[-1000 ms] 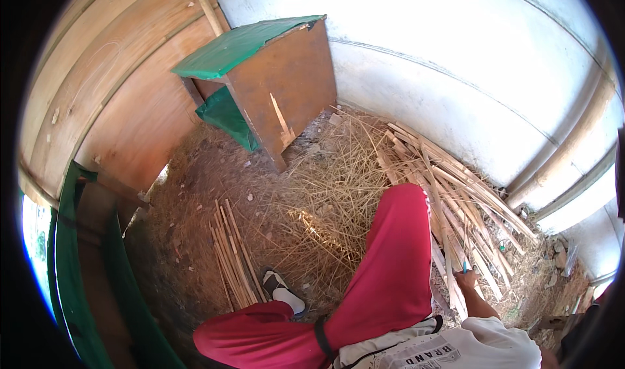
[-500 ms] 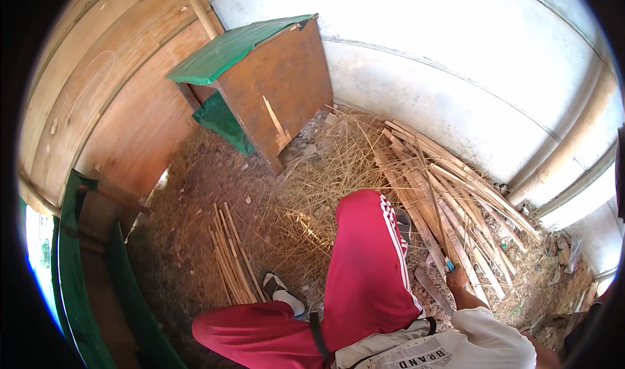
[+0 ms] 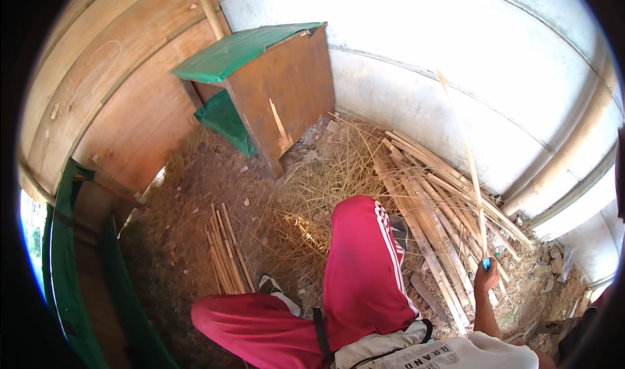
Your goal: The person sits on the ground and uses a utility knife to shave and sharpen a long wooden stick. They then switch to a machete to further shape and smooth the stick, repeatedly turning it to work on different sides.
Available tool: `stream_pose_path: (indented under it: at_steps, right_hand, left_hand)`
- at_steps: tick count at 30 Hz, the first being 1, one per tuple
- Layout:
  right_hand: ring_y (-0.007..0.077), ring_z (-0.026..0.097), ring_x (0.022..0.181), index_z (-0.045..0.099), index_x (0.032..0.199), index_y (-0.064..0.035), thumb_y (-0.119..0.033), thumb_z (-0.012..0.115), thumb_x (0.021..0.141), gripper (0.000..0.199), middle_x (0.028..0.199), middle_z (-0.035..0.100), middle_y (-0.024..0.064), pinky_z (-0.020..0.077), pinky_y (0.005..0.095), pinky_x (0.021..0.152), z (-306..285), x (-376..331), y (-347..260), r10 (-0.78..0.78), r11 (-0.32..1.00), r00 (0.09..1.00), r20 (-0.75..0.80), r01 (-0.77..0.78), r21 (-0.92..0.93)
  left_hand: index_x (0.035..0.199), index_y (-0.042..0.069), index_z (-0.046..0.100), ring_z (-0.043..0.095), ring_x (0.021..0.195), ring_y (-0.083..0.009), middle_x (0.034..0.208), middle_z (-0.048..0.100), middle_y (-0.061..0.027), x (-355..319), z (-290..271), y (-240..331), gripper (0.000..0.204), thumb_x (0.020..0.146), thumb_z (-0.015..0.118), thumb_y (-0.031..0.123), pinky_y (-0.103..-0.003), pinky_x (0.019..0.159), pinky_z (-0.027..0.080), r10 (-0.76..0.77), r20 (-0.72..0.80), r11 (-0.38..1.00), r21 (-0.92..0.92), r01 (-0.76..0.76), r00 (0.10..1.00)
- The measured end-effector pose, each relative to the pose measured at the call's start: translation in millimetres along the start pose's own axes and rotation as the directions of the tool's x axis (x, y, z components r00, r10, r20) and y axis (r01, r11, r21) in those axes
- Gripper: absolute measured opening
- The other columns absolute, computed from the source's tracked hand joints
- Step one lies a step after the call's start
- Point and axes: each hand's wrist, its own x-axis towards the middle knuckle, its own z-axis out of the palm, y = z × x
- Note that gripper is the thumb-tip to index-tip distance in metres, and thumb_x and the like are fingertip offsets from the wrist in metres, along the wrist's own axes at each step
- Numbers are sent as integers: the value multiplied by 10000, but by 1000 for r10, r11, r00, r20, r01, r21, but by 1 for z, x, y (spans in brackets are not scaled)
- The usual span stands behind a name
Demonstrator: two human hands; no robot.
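Observation:
My right hand is closed round the lower end of a long thin bamboo strip. The strip stands nearly upright, its pale tip high against the white wall. Something small and blue shows at my thumb; I cannot make out what it is. Just beyond the hand lies a loose pile of split bamboo strips. A dark, flat, blade-like piece rests on the ground between my knee and that pile. My left hand is out of view.
Left of my feet lies a smaller bundle of thin sticks. Dry straw covers the ground ahead. A wooden box with a green cover stands in the far corner. Green-covered wooden framing runs along the left; a white wall rises behind.
My right hand has moved right and slightly up, raising the strip off the pile so it now stands against the wall. The view has shifted slightly.

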Motion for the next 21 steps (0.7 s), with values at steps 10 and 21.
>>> stream_pose_path:
  at_steps: [10,21]
  right_hand:
    - [315,640,654,642,839,-103,-62,749,719,165,718,654,112,498,384,594,-29,154,-164,-321,893,887,-331,400,207]
    - [257,586,576,608,750,-100,2,707,646,176,707,645,48,432,358,548,-67,189,-358,-613,513,672,-415,739,437]
  left_hand:
    - [1297,-37,511,581,1106,-251,1219,593,-171,6,-21,10,398,985,576,202,-356,931,462,-50,12,980,-193,52,999]
    - [1279,-62,522,563,1147,-259,1231,584,-176,19,-73,32,390,985,573,188,-357,970,440,95,28,929,-361,-78,995]
